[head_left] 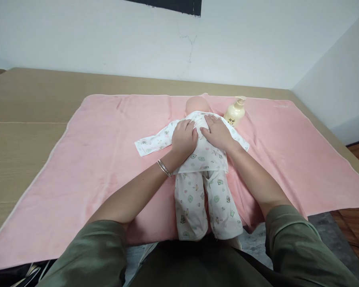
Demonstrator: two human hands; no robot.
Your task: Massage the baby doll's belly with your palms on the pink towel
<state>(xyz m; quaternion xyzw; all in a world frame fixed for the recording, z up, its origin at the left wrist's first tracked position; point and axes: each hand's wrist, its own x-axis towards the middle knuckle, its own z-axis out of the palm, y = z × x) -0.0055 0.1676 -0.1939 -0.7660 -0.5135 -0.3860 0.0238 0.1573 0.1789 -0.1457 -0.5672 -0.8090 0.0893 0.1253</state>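
A baby doll (198, 105) lies stretched out on a pink blanket, its bald head at the far end and no face showing. It wears a white printed top (205, 161) and matching trousers (191, 207). My left hand (184, 137) rests palm down on the left side of the doll's upper body, fingers stretched toward the head. On the right side of the same top lies my right hand (218, 131), flat, with the thumb apart. The thumbs point toward each other with a small gap. Each hand touches the cloth without gripping it.
Just right of the doll's head is a cream pump bottle (235, 113). The pink blanket (122, 159) covers much of the tan table (26, 103) and hangs over its near edge. A white wall (92, 40) rises behind.
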